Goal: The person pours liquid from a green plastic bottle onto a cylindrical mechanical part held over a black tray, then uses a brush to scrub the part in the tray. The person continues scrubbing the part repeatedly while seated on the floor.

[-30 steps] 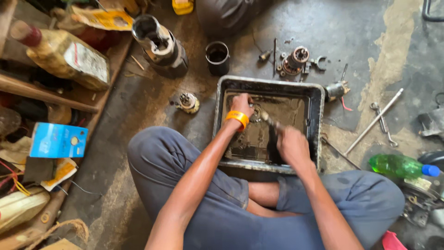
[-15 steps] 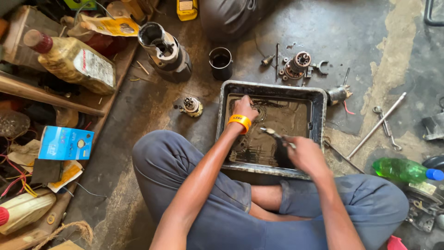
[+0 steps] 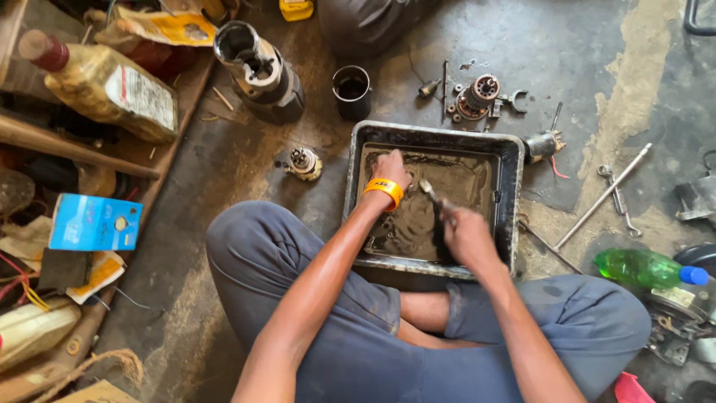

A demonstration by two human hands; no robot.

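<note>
Head view: the left hand, with an orange wristband, dips into the dirty liquid of a black metal tray on the floor; whether its fingers are spread, I cannot tell. The right hand, fingers curled tight, grips a small brush above the tray.

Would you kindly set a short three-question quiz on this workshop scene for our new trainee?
1. True or false: both hands are over the metal tray.
2. Which wrist wears the orange wristband? A) left B) right
3. Fill in: the green plastic bottle has a ____ cap.

Key
1. True: the left hand is down in the tray's dark liquid, and the right hand holds a small metal tool above it.
2. A.
3. Blue.
</note>
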